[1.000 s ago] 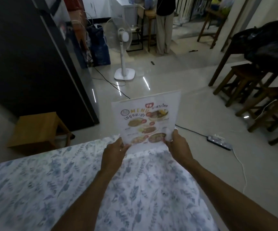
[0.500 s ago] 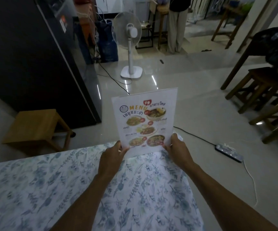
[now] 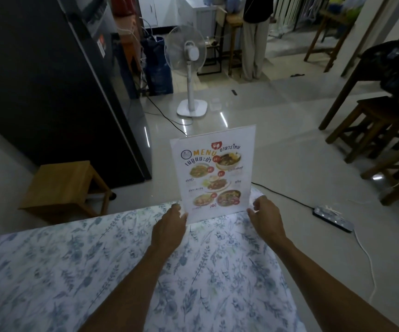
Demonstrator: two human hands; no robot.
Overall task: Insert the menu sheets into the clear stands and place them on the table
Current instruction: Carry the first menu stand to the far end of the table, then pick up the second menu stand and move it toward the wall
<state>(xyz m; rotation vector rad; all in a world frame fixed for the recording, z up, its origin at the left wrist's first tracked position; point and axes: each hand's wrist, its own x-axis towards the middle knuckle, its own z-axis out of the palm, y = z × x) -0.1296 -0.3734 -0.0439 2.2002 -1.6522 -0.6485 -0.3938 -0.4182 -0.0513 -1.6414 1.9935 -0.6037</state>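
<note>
1. Menu stand (image 3: 214,173) upright at the far edge of the surface (image 3: 98,271), toward 12 o'clock, right by a corner, with the printed sheet already inside and facing back toward the camera.
2. Left hand (image 3: 169,230) at the stand's lower corner on the 9 o'clock side, fingertips touching the clear plastic; right hand (image 3: 264,221) at the 3 o'clock corner, fingers curled loosely with a sliver of light between them and the plastic. Cannot tell whether either still pinches the stand or merely steadies it.
3. Hands apart from each other, one on each side of the base.
4. Biggest risk, as a judgement: so close to the edge that a nudge toward 12 o'clock could send it over onto the tiled floor (image 3: 277,144).
5. Cloth (image 3: 217,271) covering the surface looks soft and slightly rumpled; could leave the narrow base tilted or rocking once released.
6. Uneven letting go, one side before the other, could twist the stand or drag it sideways toward the corner at 3 o'clock.
7. Tall, thin and light by the look of it, so a brushing wrist on withdrawal could topple it.
8. Safer, probably, to slide it back toward 6 o'clock before release.
</note>
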